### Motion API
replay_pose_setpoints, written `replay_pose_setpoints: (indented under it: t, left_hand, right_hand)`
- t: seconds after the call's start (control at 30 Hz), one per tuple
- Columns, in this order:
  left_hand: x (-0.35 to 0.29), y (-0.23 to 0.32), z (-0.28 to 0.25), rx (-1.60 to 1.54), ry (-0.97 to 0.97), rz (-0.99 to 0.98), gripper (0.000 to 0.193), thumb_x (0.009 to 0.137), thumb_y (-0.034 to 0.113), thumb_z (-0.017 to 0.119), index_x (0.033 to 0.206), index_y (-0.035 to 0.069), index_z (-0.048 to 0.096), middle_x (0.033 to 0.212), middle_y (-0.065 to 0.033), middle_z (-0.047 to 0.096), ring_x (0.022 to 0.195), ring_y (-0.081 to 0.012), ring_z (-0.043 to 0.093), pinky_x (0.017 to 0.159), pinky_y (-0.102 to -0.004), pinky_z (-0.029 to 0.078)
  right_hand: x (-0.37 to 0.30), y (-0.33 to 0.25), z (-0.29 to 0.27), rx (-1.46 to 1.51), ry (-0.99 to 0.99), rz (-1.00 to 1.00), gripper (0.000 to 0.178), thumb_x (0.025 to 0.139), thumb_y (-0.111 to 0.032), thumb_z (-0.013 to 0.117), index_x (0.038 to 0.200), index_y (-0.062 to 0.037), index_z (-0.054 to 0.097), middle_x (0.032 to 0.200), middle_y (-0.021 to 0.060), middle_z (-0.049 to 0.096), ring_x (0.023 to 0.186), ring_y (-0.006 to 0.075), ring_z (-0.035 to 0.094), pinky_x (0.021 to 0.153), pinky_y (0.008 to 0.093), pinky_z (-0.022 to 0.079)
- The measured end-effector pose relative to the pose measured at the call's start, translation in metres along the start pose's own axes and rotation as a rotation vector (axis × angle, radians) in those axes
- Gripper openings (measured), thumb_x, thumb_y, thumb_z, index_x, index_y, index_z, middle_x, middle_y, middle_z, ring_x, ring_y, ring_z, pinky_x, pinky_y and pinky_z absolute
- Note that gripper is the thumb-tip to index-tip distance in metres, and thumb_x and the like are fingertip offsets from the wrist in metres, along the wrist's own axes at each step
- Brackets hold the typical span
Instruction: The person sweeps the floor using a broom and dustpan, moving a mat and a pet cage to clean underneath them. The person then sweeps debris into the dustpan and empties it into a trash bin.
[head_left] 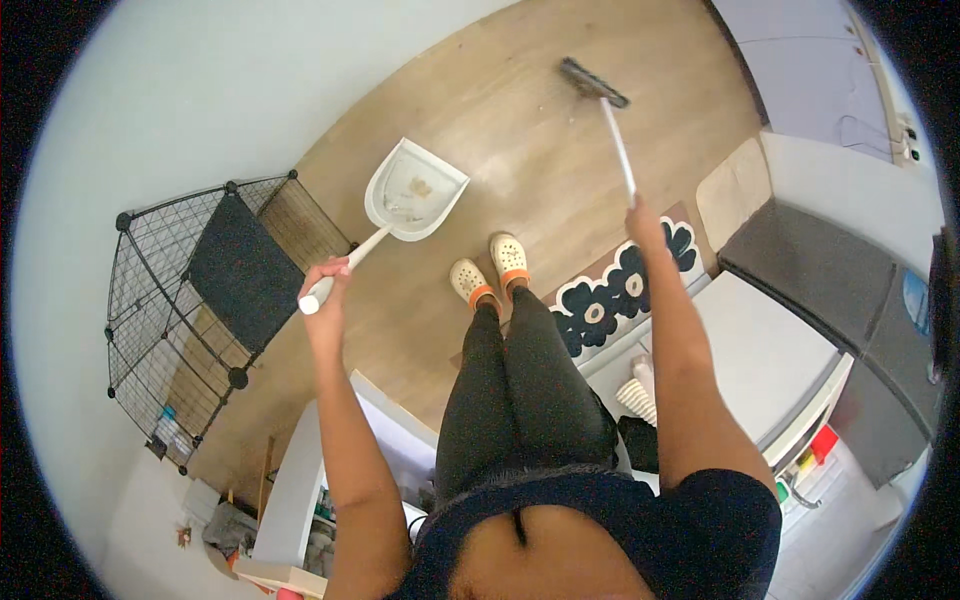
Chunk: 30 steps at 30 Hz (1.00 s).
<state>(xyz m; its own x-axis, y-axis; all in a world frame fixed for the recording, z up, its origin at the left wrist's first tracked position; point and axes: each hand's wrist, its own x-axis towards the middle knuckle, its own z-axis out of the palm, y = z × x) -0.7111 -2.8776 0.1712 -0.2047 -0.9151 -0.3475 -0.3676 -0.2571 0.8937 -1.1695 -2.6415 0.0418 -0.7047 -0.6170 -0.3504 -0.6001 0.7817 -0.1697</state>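
My left hand (328, 284) is closed round the white handle of a dustpan (418, 190). The pan is white, its open lip turned toward the upper right, and a little brownish debris lies inside it. Out to the right, my right hand (643, 222) grips the pale stick of a broom (618, 145). The broom's dark, flat head rests on the wood floor (500, 130) at the far side, well apart from the dustpan. Small bits of debris show on the floor beside the bristles.
A black wire pen (180, 300) with a dark panel stands at the left. Flower-patterned mat (610, 300) and white appliance (760, 350) lie to the right, lilac cabinets (815, 80) farther off. My cream clogs (508, 258) stand mid-floor. A white shelf unit (285, 490) is at lower left.
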Motion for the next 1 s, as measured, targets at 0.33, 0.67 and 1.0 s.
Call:
replay_pose_setpoints:
  t: [0.33, 0.67, 1.0]
  left_hand:
    - [-0.005, -0.014, -0.017, 0.124, -0.185, -0.072, 0.002, 0.077, 0.004, 0.058, 0.078, 0.005, 0.056, 0.099, -0.0092, 0.06, 0.114, -0.0274, 0.043, 0.094, -0.0358, 0.031]
    - [-0.004, -0.001, -0.011, 0.165, -0.098, -0.11, 0.007, 0.076, 0.004, 0.059, 0.082, 0.004, 0.057, 0.103, -0.0123, 0.057, 0.098, -0.0194, 0.051, 0.083, -0.029, 0.04]
    - [-0.079, -0.032, -0.038, 0.089, 0.172, -0.182, 0.009, 0.075, 0.005, 0.061, 0.083, 0.006, 0.059, 0.103, -0.0116, 0.057, 0.1, -0.0198, 0.05, 0.086, -0.0324, 0.038]
  right_hand:
    - [-0.057, -0.031, 0.052, 0.141, -0.174, 0.044, 0.043, 0.078, -0.014, 0.044, 0.118, 0.0006, 0.04, 0.087, 0.023, 0.058, 0.08, 0.0358, 0.058, 0.069, 0.0462, 0.045]
    - [-0.211, -0.146, -0.021, 0.328, -0.661, -0.013, 0.044, 0.082, -0.02, 0.044, 0.123, -0.007, 0.035, 0.087, 0.0288, 0.056, 0.084, 0.0427, 0.054, 0.076, 0.0487, 0.042]
    - [0.036, -0.1, -0.034, 0.333, -0.285, 0.057, 0.046, 0.081, -0.016, 0.048, 0.123, -0.0011, 0.038, 0.082, 0.023, 0.058, 0.068, 0.0314, 0.059, 0.059, 0.0399, 0.047]
